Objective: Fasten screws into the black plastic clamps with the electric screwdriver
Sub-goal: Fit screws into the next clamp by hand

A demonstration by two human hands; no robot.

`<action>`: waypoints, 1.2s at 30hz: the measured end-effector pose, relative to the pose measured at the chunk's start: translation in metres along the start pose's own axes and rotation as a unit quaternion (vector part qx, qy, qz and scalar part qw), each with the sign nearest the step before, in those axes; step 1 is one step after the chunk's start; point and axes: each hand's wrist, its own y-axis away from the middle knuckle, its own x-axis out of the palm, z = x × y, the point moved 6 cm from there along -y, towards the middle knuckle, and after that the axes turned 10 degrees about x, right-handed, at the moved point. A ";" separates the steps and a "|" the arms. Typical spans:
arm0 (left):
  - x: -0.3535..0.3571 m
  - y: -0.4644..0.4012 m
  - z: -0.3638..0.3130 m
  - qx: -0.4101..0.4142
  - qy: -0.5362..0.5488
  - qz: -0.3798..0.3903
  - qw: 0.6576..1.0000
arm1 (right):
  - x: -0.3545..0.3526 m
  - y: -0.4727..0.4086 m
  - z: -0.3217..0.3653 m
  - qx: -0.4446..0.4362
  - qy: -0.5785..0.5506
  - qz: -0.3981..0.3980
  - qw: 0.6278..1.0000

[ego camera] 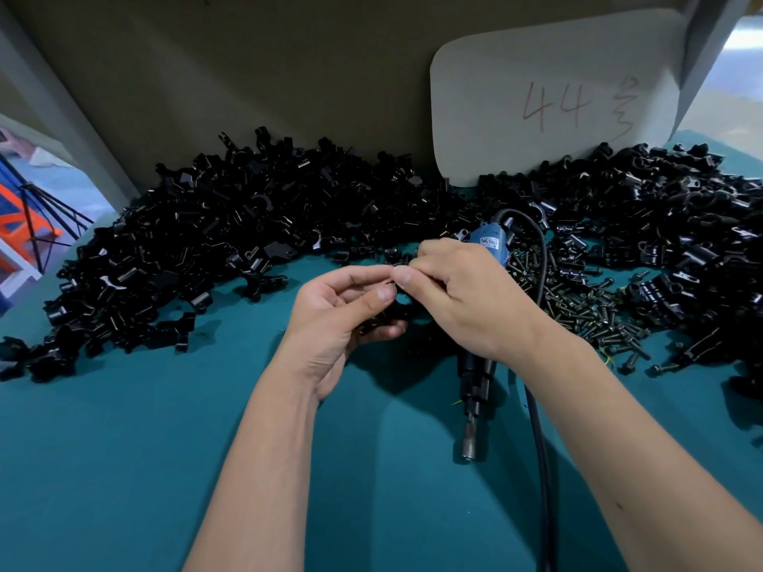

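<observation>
Above the teal table (124, 468), left hand (342, 315) curls around a black clamp (388, 315); right hand (454, 291) (knuckles up) pinches something too small to identify.

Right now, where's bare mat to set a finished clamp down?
Free: the near green mat left of the left hand, in front of the clamp pile; also the strip near the screwdriver tip. Crowded: the back under the clamps, and right of the right hand, where screws and more clamps lie.
</observation>
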 end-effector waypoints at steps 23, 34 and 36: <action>-0.001 -0.005 0.006 0.007 0.029 -0.061 0.998 | -0.009 0.001 -0.009 -0.018 -0.125 -0.065 0.990; -0.004 -0.010 -0.006 0.154 -0.124 -0.064 0.978 | -0.016 0.003 -0.019 0.030 -0.199 -0.114 0.973; -0.003 -0.010 -0.004 0.153 -0.141 -0.058 0.976 | -0.016 0.003 -0.018 0.031 -0.183 -0.115 0.976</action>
